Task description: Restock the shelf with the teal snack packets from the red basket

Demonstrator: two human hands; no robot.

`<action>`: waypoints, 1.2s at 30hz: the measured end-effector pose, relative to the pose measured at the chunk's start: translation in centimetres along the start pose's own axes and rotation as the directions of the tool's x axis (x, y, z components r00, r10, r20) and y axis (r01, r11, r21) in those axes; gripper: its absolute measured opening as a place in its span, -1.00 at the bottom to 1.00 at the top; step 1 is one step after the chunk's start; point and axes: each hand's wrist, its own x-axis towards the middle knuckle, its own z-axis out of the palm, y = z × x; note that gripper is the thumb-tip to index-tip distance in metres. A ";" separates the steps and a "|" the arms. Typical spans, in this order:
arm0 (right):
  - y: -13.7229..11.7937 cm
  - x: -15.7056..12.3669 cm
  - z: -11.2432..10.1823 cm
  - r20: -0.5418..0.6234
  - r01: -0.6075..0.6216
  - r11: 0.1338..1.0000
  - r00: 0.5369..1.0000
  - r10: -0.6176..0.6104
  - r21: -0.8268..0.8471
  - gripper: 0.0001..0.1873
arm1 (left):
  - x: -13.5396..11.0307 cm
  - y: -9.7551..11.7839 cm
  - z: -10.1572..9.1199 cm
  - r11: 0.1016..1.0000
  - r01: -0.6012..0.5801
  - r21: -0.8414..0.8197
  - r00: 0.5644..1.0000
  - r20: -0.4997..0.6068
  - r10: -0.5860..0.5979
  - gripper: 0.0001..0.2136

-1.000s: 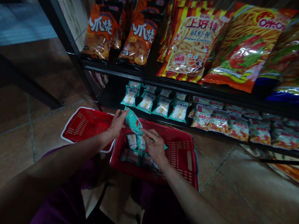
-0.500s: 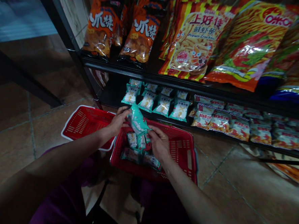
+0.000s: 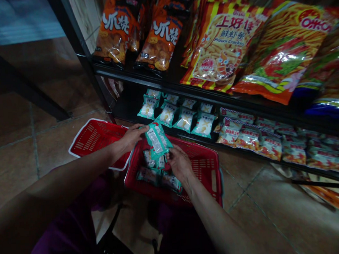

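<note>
Over the red shopping basket (image 3: 201, 152) I hold a small teal snack bag (image 3: 156, 139), its printed back with a white label facing up. My left hand (image 3: 134, 136) pinches the bag's upper left corner. At the lower right corner, my right hand (image 3: 179, 161) has its fingers closed on the bag's edge. Below it, several similar teal and white snack bags (image 3: 149, 176) lie inside the basket. More teal bags (image 3: 166, 113) stand in rows on the low shelf just beyond my hands.
A second red basket (image 3: 91, 137) with a white rim sits at the left. The black shelf (image 3: 166, 81) carries large orange snack bags (image 3: 161, 39), prawn cracker bags (image 3: 219, 47) and small white-and-red bags (image 3: 250, 137). A dark metal leg (image 3: 26, 82) slants at far left.
The held teal bag has turned from its side so its labelled back now faces up. Both hands have stayed nearly in place over the basket.
</note>
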 end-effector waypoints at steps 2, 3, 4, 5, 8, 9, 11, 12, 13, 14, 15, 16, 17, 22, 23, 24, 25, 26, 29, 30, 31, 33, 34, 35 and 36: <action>0.6 0.3 -0.4 -0.025 0.056 0.993 0.998 -0.059 -0.100 -0.76 | 0.0 -0.1 0.0 1.000 0.004 -0.001 1.000 -0.006 -0.004 -0.88; 0.9 0.4 -0.6 -0.027 0.100 0.982 0.994 -0.106 -0.162 -0.70 | 0.0 -0.2 0.0 1.000 0.004 -0.006 1.000 0.003 -0.004 -0.87; 1.1 0.6 -0.8 -0.016 0.163 0.958 0.985 -0.171 -0.236 -0.61 | 0.1 -0.3 0.0 1.000 -0.001 -0.012 1.000 0.011 0.001 -0.86; 1.1 0.6 -1.0 0.013 0.246 0.915 0.967 -0.256 -0.321 -0.52 | 0.1 -0.4 0.0 1.000 -0.011 -0.016 1.000 0.012 0.012 -0.85; 0.8 0.5 -1.2 0.228 0.544 0.619 0.825 -0.517 -0.567 -0.41 | 0.2 -0.6 0.0 0.999 -0.029 -0.015 1.000 -0.009 0.029 -0.86; 0.6 0.4 -1.2 0.317 0.623 0.486 0.758 -0.571 -0.613 -0.42 | 0.2 -0.6 0.1 1.000 -0.025 -0.014 0.999 -0.021 0.024 -0.85; 0.2 0.1 -1.1 0.467 0.717 0.265 0.643 -0.607 -0.644 -0.47 | 0.2 -0.6 0.1 1.000 -0.014 -0.018 0.999 -0.038 0.013 -0.85; 0.0 0.0 -1.1 0.518 0.743 0.198 0.607 -0.602 -0.640 -0.49 | 0.1 -0.6 0.1 1.000 -0.008 -0.021 0.999 -0.046 0.007 -0.85; 0.0 0.0 -1.0 0.548 0.759 0.168 0.586 -0.596 -0.629 -0.51 | 0.1 -0.5 0.1 1.000 -0.005 -0.023 0.998 -0.056 0.004 -0.84; 0.0 0.0 -1.0 0.556 0.766 0.171 0.582 -0.593 -0.620 -0.53 | 0.1 -0.5 0.1 1.000 -0.003 -0.024 0.998 -0.067 0.001 -0.84; 0.0 0.0 -1.0 0.543 0.763 0.198 0.593 -0.594 -0.616 -0.56 | 0.1 -0.5 0.1 1.000 0.000 -0.022 0.997 -0.077 -0.001 -0.83; 0.2 0.2 -1.0 0.513 0.749 0.237 0.614 -0.600 -0.618 -0.59 | 0.1 -0.5 0.0 1.000 0.002 -0.019 0.996 -0.088 -0.004 -0.83; 0.3 0.3 -1.1 0.475 0.728 0.277 0.639 -0.605 -0.627 -0.63 | 0.1 -0.5 0.0 1.000 0.003 -0.017 0.996 -0.093 -0.005 -0.83; 0.2 0.3 -1.1 0.414 0.685 0.256 0.650 -0.637 -0.682 -0.71 | 0.5 -1.0 -0.3 1.000 -0.018 -0.011 0.997 -0.070 0.017 -0.84; 0.1 0.2 -1.1 0.439 0.701 0.214 0.624 -0.646 -0.680 -0.71 | 0.5 -1.0 -0.3 1.000 -0.023 -0.003 0.997 -0.070 0.023 -0.84; 0.0 0.1 -1.0 0.471 0.718 0.169 0.596 -0.650 -0.676 -0.69 | 0.5 -1.1 -0.3 1.000 -0.025 0.007 0.997 -0.072 0.025 -0.84; -0.1 0.0 -1.0 0.507 0.734 0.123 0.570 -0.647 -0.668 -0.66 | 0.6 -1.1 -0.2 1.000 -0.024 0.020 0.997 -0.076 0.026 -0.84; -0.1 -0.1 -1.0 0.543 0.748 0.081 0.547 -0.638 -0.659 -0.62 | 0.6 -1.2 -0.2 0.999 -0.023 0.034 0.996 -0.082 0.026 -0.84; 0.0 -0.3 -1.0 0.645 0.787 -0.001 0.505 -0.573 -0.617 -0.47 | 0.6 -1.4 0.0 0.996 -0.027 0.088 0.993 -0.110 0.036 -0.83; 0.0 -0.3 -1.0 0.677 0.803 -0.016 0.492 -0.547 -0.596 -0.41 | 0.6 -1.5 0.1 0.993 -0.031 0.114 0.992 -0.116 0.044 -0.83; 0.1 -0.4 -1.0 0.706 0.818 -0.024 0.481 -0.521 -0.575 -0.37 | 0.5 -1.5 0.1 0.989 -0.039 0.142 0.991 -0.121 0.056 -0.83; 0.2 -0.5 -1.0 0.744 0.838 -0.025 0.470 -0.474 -0.545 -0.34 | 0.4 -1.6 0.3 0.979 -0.055 0.195 0.988 -0.129 0.081 -0.84; 0.2 -0.6 -1.0 0.755 0.842 -0.024 0.471 -0.457 -0.539 -0.35 | 0.2 -1.6 0.3 0.975 -0.061 0.214 0.987 -0.133 0.092 -0.84; 0.3 -0.7 -0.9 0.759 0.841 -0.021 0.477 -0.443 -0.540 -0.38 | 0.1 -1.6 0.4 0.971 -0.064 0.230 0.985 -0.139 0.098 -0.84; 0.3 -0.8 -0.9 0.760 0.838 -0.018 0.486 -0.431 -0.546 -0.41 | 0.0 -1.6 0.4 0.969 -0.060 0.241 0.985 -0.145 0.098 -0.83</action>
